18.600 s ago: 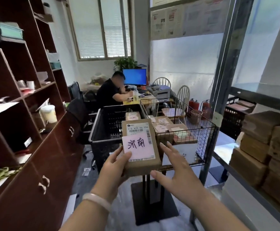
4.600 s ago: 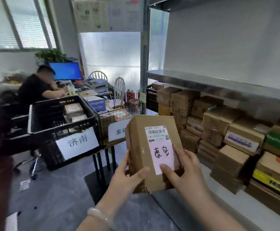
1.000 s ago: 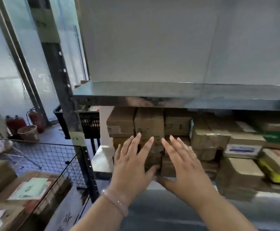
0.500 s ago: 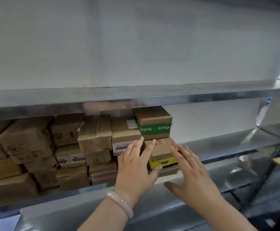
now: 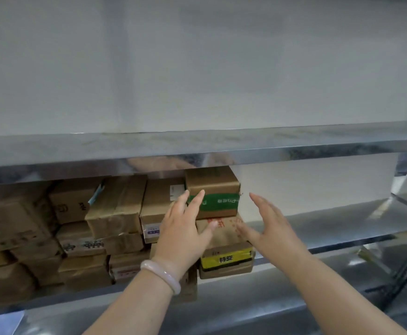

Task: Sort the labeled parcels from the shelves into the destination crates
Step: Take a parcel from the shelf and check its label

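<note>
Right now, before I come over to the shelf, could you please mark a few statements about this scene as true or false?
1. The left hand and the right hand are both open and grip no parcel. True.
2. The green-taped box lies under the yellow-taped box. False: it tops the stack, and the yellow-taped box is lower.
3. A pale bracelet is on the left wrist. True.
4. The other cardboard parcels are stacked to the right of the green-taped box. False: they are to its left.

Smooth, glossy pale-pink bangle (image 5: 161,274) round wrist behind left grip (image 5: 182,235); both forearms bare to frame edge.
</note>
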